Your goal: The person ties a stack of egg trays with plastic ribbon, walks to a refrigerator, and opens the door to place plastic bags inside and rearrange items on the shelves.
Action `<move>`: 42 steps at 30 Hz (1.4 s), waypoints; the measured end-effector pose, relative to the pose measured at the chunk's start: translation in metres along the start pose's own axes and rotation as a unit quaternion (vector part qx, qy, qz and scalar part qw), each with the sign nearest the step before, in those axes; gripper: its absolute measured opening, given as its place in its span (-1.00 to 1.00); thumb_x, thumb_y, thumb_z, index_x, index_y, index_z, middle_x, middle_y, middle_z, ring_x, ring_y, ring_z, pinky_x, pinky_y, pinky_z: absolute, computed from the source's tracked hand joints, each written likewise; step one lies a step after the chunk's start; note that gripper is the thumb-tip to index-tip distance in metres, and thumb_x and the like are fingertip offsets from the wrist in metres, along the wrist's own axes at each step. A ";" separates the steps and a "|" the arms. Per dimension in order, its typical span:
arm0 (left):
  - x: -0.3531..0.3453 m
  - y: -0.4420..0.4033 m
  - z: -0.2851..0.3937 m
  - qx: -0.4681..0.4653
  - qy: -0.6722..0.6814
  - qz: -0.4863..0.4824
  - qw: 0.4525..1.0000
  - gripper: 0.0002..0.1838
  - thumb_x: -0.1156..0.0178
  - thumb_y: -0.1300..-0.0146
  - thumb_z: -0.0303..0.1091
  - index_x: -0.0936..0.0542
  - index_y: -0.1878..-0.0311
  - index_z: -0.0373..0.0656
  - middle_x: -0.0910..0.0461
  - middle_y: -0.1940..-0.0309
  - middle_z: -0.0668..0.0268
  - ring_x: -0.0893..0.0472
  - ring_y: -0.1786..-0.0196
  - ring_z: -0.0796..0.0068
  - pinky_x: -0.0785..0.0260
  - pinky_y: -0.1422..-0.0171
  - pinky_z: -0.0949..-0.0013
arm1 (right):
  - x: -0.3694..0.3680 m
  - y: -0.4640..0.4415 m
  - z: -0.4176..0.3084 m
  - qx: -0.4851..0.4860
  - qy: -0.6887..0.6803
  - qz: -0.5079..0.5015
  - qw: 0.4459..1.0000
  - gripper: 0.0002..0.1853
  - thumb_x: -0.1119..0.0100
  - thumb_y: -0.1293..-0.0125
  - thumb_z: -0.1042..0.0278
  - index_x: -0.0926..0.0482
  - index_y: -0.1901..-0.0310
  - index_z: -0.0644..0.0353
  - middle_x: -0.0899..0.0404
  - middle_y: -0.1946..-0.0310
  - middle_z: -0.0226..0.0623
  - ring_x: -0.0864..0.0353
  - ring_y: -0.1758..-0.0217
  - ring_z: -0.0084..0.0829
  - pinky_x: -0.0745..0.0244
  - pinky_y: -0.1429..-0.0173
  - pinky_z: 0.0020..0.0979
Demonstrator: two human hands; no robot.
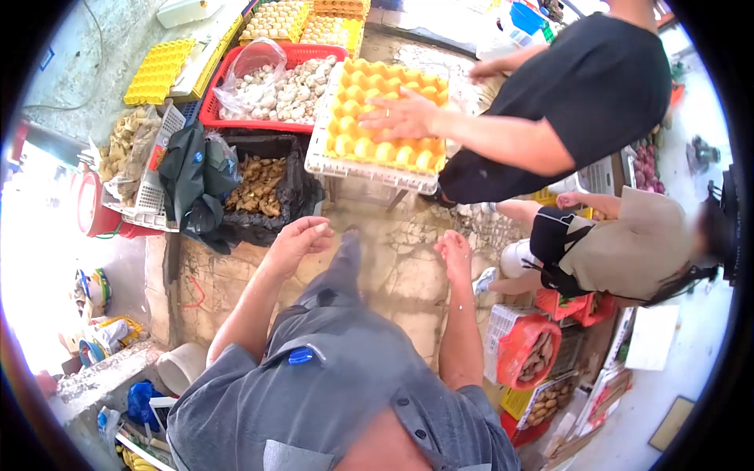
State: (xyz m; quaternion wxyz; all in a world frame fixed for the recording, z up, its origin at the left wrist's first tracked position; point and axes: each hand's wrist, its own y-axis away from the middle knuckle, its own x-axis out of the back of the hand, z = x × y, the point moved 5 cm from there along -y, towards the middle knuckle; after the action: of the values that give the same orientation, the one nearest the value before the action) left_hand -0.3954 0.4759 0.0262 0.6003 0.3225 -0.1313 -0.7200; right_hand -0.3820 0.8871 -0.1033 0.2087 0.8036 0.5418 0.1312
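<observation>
My left hand (301, 245) is raised in front of my body with its fingers curled together; whether anything is in them is too small to tell. To its right, my right hand (453, 253) is also closed, fingers bent inward, its contents hidden. Beyond both hands a yellow egg tray (385, 110) lies on a white plastic crate (316, 157). A person in black rests a hand on that tray. Near my left hand is a black-lined crate of ginger (258, 184). Neither of my hands touches the tray or the crates.
Behind the ginger is a red basket (212, 106) of garlic. A second person in a beige shirt (648, 251) stands at the right, beside a white bucket (518, 261). Lower right are a red bag of roots (518, 353) and a crate of potatoes (547, 402).
</observation>
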 end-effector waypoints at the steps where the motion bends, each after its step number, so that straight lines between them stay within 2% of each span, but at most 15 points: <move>1: -0.001 -0.020 0.003 0.003 0.024 0.001 1.000 -0.63 -0.19 -0.44 -0.19 -0.53 -0.18 -0.21 -0.66 0.07 0.27 -0.66 0.08 0.48 -0.49 -0.09 0.36 | -0.004 -0.018 -0.007 0.001 -0.008 0.003 1.000 -0.70 -0.20 -0.41 0.32 -0.53 -0.08 0.28 -0.66 0.28 -0.30 -0.63 0.42 -0.55 -0.40 0.42 -0.60; 6: -0.017 -0.087 0.021 0.019 0.052 0.013 0.998 -0.65 -0.17 -0.44 -0.24 -0.54 -0.16 -0.24 -0.67 0.11 0.24 -0.66 0.06 0.45 -0.51 -0.08 0.35 | 0.002 -0.055 -0.023 -0.028 0.028 -0.023 0.999 -0.70 -0.18 -0.43 0.31 -0.52 -0.09 0.28 -0.67 0.28 -0.28 -0.66 0.41 -0.50 -0.42 0.44 -0.61; 8: -0.025 -0.110 0.020 0.030 0.048 0.004 0.998 -0.63 -0.18 -0.42 -0.22 -0.54 -0.17 -0.24 -0.67 0.09 0.24 -0.64 0.04 0.48 -0.49 -0.07 0.38 | 0.004 -0.070 -0.034 -0.040 0.050 0.006 0.998 -0.71 -0.17 -0.44 0.30 -0.52 -0.08 0.28 -0.67 0.28 -0.26 -0.66 0.42 -0.51 -0.42 0.45 -0.60; 11: -0.040 -0.133 0.030 0.051 -0.010 -0.017 0.999 -0.63 -0.16 -0.45 -0.16 -0.54 -0.18 -0.18 -0.66 0.03 0.29 -0.63 0.03 0.49 -0.47 -0.10 0.39 | -0.001 -0.088 -0.054 -0.048 0.059 0.004 0.997 -0.73 -0.17 -0.44 0.30 -0.52 -0.06 0.28 -0.66 0.29 -0.26 -0.65 0.44 -0.52 -0.42 0.46 -0.61; 15: -0.054 -0.156 0.030 0.074 -0.047 -0.025 0.996 -0.48 -0.19 -0.41 -0.01 -0.52 -0.23 -0.21 -0.63 -0.06 0.26 -0.57 -0.08 0.44 -0.40 -0.17 0.36 | 0.001 -0.135 -0.062 -0.078 0.051 -0.003 0.996 -0.73 -0.17 -0.44 0.30 -0.53 -0.05 0.28 -0.66 0.30 -0.27 -0.64 0.45 -0.52 -0.42 0.46 -0.61; 18: -0.067 -0.159 0.043 0.081 -0.006 0.025 0.996 -0.52 -0.19 -0.40 -0.12 -0.54 -0.22 -0.31 -0.63 0.13 0.36 -0.52 0.16 0.57 -0.39 0.07 0.46 | -0.001 -0.169 -0.078 -0.082 0.056 -0.015 0.995 -0.73 -0.17 -0.44 0.31 -0.53 -0.05 0.27 -0.65 0.30 -0.28 -0.63 0.46 -0.52 -0.41 0.47 -0.61; 21: -0.079 -0.166 0.039 0.091 0.074 0.079 0.990 -0.49 -0.19 -0.42 -0.07 -0.53 -0.21 -0.30 -0.63 0.11 0.33 -0.54 0.17 0.54 -0.41 0.07 0.44 | -0.005 -0.210 -0.093 -0.075 0.099 -0.047 0.991 -0.73 -0.16 -0.43 0.31 -0.53 -0.06 0.27 -0.65 0.31 -0.29 -0.65 0.44 -0.50 -0.41 0.47 -0.58; 24: -0.080 -0.185 0.017 0.088 0.095 0.169 0.977 -0.51 -0.20 -0.41 -0.01 -0.53 -0.15 -0.26 -0.63 0.13 0.32 -0.56 0.17 0.52 -0.42 0.08 0.42 | -0.007 -0.262 -0.090 -0.086 0.142 -0.102 0.981 -0.72 -0.16 -0.43 0.29 -0.54 -0.06 0.26 -0.65 0.31 -0.30 -0.67 0.40 -0.48 -0.41 0.46 -0.55; 26: -0.089 -0.189 0.024 0.100 0.092 0.226 0.965 -0.53 -0.20 -0.39 0.07 -0.52 -0.04 -0.17 -0.60 0.24 0.33 -0.60 0.21 0.52 -0.41 0.17 0.47 | -0.007 -0.293 -0.087 -0.097 0.156 -0.147 0.972 -0.71 -0.17 -0.43 0.26 -0.55 -0.05 0.25 -0.65 0.31 -0.31 -0.69 0.37 -0.47 -0.40 0.45 -0.54; 28: -0.096 -0.195 0.021 0.111 0.109 0.305 0.940 -0.53 -0.18 -0.40 0.07 -0.51 -0.09 -0.15 -0.60 0.25 0.32 -0.62 0.30 0.49 -0.45 0.23 0.45 | -0.004 -0.325 -0.086 -0.105 0.215 -0.183 0.954 -0.75 -0.18 -0.38 0.25 -0.59 0.04 0.23 -0.63 0.34 -0.35 -0.66 0.37 -0.48 -0.44 0.38 -0.53; 31: -0.113 -0.201 0.017 0.057 0.174 0.374 0.909 -0.53 -0.16 -0.41 0.07 -0.50 -0.14 -0.12 -0.66 0.21 0.26 -0.70 0.31 0.36 -0.56 0.23 0.29 | 0.006 -0.372 -0.066 -0.086 0.247 -0.213 0.942 -0.79 -0.17 -0.35 0.27 -0.61 0.13 0.22 -0.61 0.35 -0.38 -0.63 0.40 -0.50 -0.46 0.34 -0.51; 36: -0.121 -0.201 0.010 0.032 0.228 0.411 0.882 -0.54 -0.22 -0.37 0.04 -0.53 -0.14 -0.08 -0.70 0.25 0.28 -0.71 0.38 0.35 -0.58 0.29 0.26 | 0.023 -0.419 -0.081 -0.094 0.224 -0.201 0.949 -0.83 -0.16 -0.33 0.29 -0.63 0.19 0.20 -0.59 0.38 -0.41 -0.60 0.43 -0.50 -0.49 0.30 -0.47; 37: -0.122 -0.201 0.012 0.030 0.231 0.417 0.879 -0.55 -0.22 -0.37 0.04 -0.54 -0.14 -0.08 -0.70 0.24 0.28 -0.71 0.37 0.35 -0.58 0.29 0.26 | 0.019 -0.416 -0.103 -0.119 0.238 -0.194 0.944 -0.82 -0.16 -0.35 0.29 -0.62 0.15 0.20 -0.58 0.40 -0.40 -0.59 0.45 -0.49 -0.51 0.29 -0.47; 40: -0.128 -0.202 0.016 0.033 0.233 0.427 0.873 -0.54 -0.23 -0.36 0.05 -0.54 -0.15 -0.07 -0.69 0.25 0.30 -0.67 0.39 0.38 -0.55 0.29 0.28 | 0.034 -0.429 -0.100 -0.141 0.193 -0.181 0.954 -0.80 -0.17 -0.36 0.29 -0.61 0.12 0.23 -0.60 0.38 -0.36 -0.60 0.43 -0.48 -0.51 0.30 -0.47; 42: -0.131 -0.201 0.015 0.042 0.232 0.432 0.871 -0.50 -0.23 -0.36 0.07 -0.52 -0.20 -0.05 -0.67 0.23 0.30 -0.62 0.41 0.43 -0.50 0.28 0.31 | 0.042 -0.431 -0.099 -0.129 0.211 -0.182 0.952 -0.80 -0.17 -0.37 0.29 -0.60 0.11 0.24 -0.61 0.36 -0.33 -0.61 0.42 -0.48 -0.50 0.31 -0.47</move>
State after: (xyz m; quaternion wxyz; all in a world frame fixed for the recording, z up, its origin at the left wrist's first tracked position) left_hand -0.5525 0.6467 -0.0380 0.8505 0.4160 -0.1445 -0.2874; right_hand -0.7611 1.0856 -0.2231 0.2121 0.6115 0.6890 0.3261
